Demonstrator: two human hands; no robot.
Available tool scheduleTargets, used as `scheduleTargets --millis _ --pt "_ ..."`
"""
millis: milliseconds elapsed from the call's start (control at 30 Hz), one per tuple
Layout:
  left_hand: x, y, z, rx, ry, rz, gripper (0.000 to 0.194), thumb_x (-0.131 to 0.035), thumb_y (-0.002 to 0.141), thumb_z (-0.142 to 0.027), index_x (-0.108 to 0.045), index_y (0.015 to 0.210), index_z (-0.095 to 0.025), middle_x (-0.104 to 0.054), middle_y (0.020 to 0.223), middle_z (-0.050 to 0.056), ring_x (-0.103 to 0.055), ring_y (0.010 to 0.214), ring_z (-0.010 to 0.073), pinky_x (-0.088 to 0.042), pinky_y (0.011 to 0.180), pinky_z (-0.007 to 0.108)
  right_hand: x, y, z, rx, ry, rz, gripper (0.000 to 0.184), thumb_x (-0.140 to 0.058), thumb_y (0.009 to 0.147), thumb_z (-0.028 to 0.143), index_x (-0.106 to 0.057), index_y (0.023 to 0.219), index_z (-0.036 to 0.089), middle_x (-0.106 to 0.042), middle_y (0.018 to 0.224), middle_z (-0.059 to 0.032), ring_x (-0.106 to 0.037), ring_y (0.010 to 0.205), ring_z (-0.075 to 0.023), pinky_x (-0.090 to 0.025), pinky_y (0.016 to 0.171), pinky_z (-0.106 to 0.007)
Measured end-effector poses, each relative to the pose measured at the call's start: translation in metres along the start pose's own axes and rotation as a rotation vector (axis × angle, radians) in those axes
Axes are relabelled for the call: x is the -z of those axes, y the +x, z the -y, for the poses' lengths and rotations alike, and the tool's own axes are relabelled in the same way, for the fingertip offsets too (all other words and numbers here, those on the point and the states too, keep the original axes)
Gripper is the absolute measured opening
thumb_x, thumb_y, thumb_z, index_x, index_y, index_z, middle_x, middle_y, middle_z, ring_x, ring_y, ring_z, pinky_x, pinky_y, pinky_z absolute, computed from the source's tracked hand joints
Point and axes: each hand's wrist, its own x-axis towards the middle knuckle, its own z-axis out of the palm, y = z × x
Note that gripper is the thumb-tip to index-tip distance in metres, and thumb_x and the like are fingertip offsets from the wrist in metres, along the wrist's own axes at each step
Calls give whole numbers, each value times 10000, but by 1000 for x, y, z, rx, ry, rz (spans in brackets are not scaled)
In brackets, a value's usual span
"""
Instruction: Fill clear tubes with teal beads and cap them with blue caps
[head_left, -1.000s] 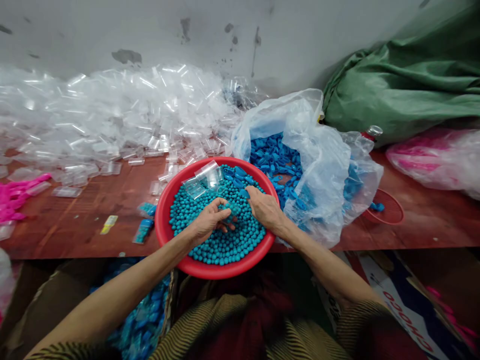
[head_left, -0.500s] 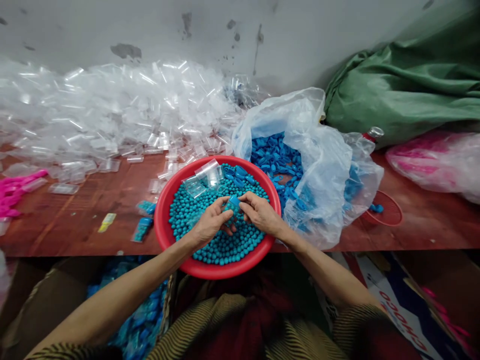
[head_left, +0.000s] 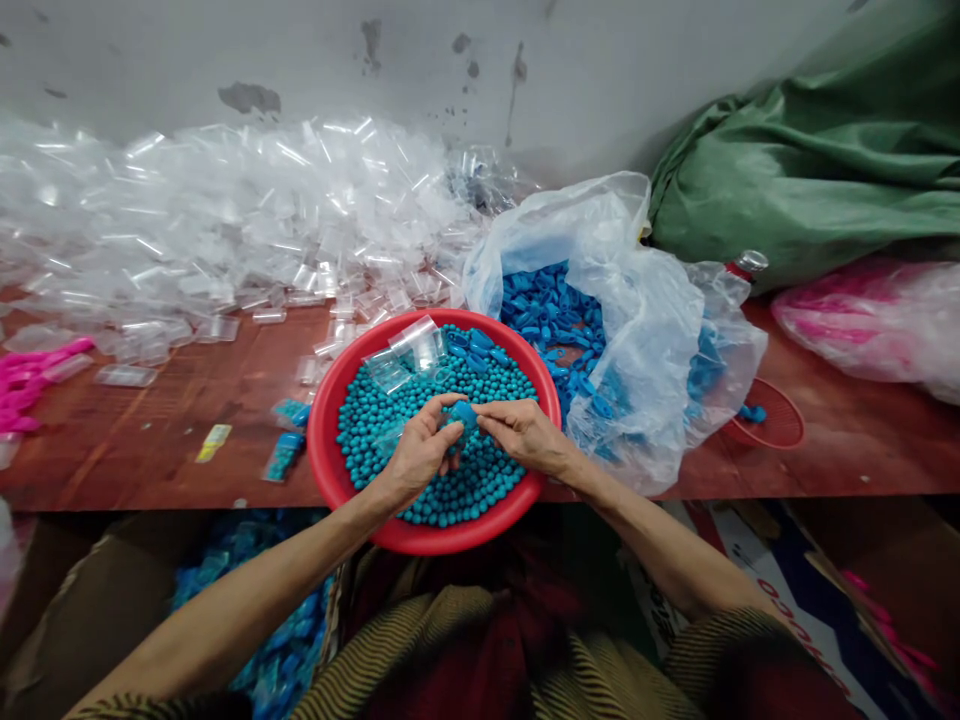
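Observation:
A red bowl [head_left: 324, 440] full of small teal balls [head_left: 480, 480] sits at the table's front edge. Over it, my left hand [head_left: 417, 455] is closed round a small clear bag [head_left: 390, 438] partly filled with teal balls. My right hand [head_left: 523, 432] pinches a blue plastic piece [head_left: 463, 412] against the bag's top, fingertips touching my left hand. A few empty clear bags [head_left: 409, 352] and some blue pieces lie at the bowl's far rim.
A heap of clear small bags [head_left: 225, 220] covers the table's back left. An open plastic sack of blue pieces [head_left: 637, 320] stands right of the bowl. Pink items [head_left: 30, 375] lie far left, a green sack [head_left: 810, 160] back right, filled bags [head_left: 285, 455] near the bowl.
My right hand left the far side of the bowl with a blue piece and came to my left hand. Both hands rose slightly and now meet over the bowl's middle.

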Motion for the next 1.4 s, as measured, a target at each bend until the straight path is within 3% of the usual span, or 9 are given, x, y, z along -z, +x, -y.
scheduleTargets --millis 267,467,567,733,900,1033,1167,1267,1400 --pt "-5 1 3 -44 27 -79 314 -596 743 -245 -518 1046 -217 -467 586 -79 -430 371 38 -286 317 155 4 5 -9 90 -12 72 246 -432 884 240 -671 895 184 -569 650 3 -515 593 -116 -399 594 -224" --pt "3 0 -8 11 -1 104 438 -648 728 -367 -423 1077 -225 -533 643 -74 -543 410 77 -425 377 189 14 5 -9 -126 348 36 250 -550 808 302 -665 997 184 -577 710 13 -489 553 -86 -416 525 -222" --pt "7 -2 -8 21 -56 110 459 -647 730 -410 -399 1073 -231 -538 629 -76 -537 403 81 -401 358 182 16 4 -7 -242 589 51 348 -628 743 295 -609 1072 184 -620 802 10 -548 587 -83 -475 535 -222" --pt "6 -4 -7 -35 39 79 423 -624 753 -352 -418 1100 -227 -518 608 -77 -505 388 73 -378 350 185 12 8 0 -352 774 -143 441 -672 679 287 -511 1077 184 -634 841 -4 -628 628 -121 -545 533 -256" --pt "6 -6 -13 -114 198 73 360 -579 777 -273 -441 1107 -225 -476 599 -80 -472 400 64 -389 375 190 3 14 7 -356 695 -245 528 -679 648 263 -460 1124 194 -614 973 -36 -610 590 -105 -525 435 -221" --pt "10 -6 -17 -94 256 137 297 -525 811 -303 -414 1074 -222 -445 588 -87 -452 377 60 -357 351 181 -2 13 6 -311 588 -229 504 -646 705 287 -465 1165 194 -611 1049 -64 -595 565 -97 -496 399 -209" --pt "10 -8 -12 -53 264 157 312 -539 801 -330 -408 1059 -214 -433 591 -91 -429 370 55 -344 352 180 0 11 4 -122 190 -126 467 -570 802 259 -477 1251 171 -619 1129 -98 -650 828 -186 -561 685 -316" --pt "6 -9 -6 -66 258 89 361 -536 806 -344 -395 1107 -205 -423 589 -90 -411 388 59 -341 374 187 0 8 9 51 -114 21 496 -499 868 257 -403 1342 145 -567 1236 -144 -540 1150 -247 -464 943 -391" --pt "3 -8 -1 -179 211 23 451 -538 807 -305 -387 1215 -188 -525 719 -39 -482 555 81 -432 572 223 -13 2 17 144 -292 74 880 -627 780 429 -132 1451 148 -410 1357 -210 -446 1237 -312 -473 920 -447"
